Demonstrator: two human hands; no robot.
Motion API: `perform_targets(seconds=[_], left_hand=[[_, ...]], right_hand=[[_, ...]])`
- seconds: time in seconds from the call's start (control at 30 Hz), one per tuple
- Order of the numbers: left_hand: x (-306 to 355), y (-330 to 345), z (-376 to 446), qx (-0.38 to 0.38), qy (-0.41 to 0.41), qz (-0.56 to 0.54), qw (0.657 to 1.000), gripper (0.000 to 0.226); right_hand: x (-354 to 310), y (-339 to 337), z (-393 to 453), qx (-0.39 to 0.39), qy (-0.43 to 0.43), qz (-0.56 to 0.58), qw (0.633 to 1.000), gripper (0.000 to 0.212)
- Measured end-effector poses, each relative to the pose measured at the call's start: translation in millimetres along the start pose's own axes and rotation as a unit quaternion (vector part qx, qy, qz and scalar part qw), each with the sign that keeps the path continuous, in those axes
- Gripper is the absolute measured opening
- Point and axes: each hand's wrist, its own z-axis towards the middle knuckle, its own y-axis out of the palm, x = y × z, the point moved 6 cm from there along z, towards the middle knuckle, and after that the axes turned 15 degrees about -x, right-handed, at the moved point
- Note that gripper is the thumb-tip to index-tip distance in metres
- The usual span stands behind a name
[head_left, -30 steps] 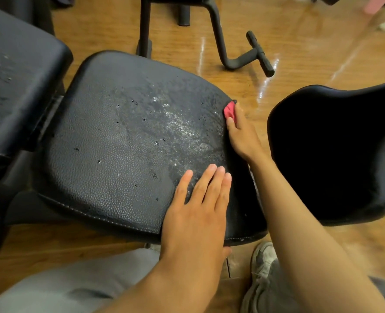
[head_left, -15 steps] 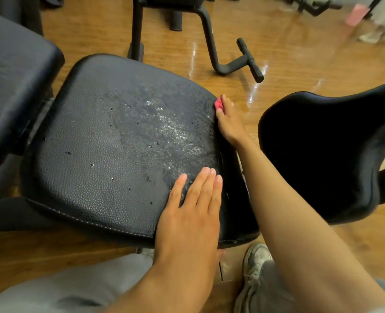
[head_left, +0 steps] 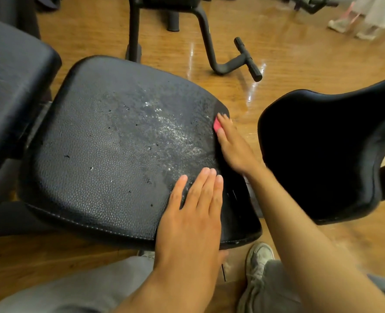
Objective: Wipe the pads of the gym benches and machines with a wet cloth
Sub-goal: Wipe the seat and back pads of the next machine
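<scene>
A worn black seat pad (head_left: 101,159) fills the middle of the head view, with a wet, shiny patch towards its right half. My left hand (head_left: 193,211) lies flat on the pad's near right corner, fingers together and stretched out, holding nothing. My right hand (head_left: 234,145) presses a pink cloth (head_left: 217,125) against the pad's right edge; only a small corner of the cloth shows under the fingers.
A second black pad (head_left: 322,150) stands close on the right, another (head_left: 10,91) on the left. A black metal frame with a handle (head_left: 248,59) rests on the wooden floor behind. Someone's feet (head_left: 354,26) are at the far right. My shoe (head_left: 258,258) is below.
My right hand with the pink cloth has slid a little along the pad's right edge. My left hand stays flat on the near corner.
</scene>
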Motion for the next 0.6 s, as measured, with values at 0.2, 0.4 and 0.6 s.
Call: perform_targets(seconds=[0.2, 0.4, 0.6], left_hand=[[0.1, -0.7, -2.9, 0.013, -0.01, 0.005, 1.0, 0.119], [-0.1, 1.2, -8.0, 0.035, -0.007, 0.005, 0.999, 0.12], [-3.6, 2.7, -16.5, 0.062, -0.023, 0.007, 0.998, 0.105]], right_hand=[[-6.4, -27.2, 57.8, -0.014, -0.001, 0.025, 1.0, 0.049], [-7.7, 24.9, -115.7, -0.035, -0.058, 0.024, 0.997, 0.049], [-33.4, 52.5, -214.2, -0.027, -0.1, 0.03, 0.994, 0.047]])
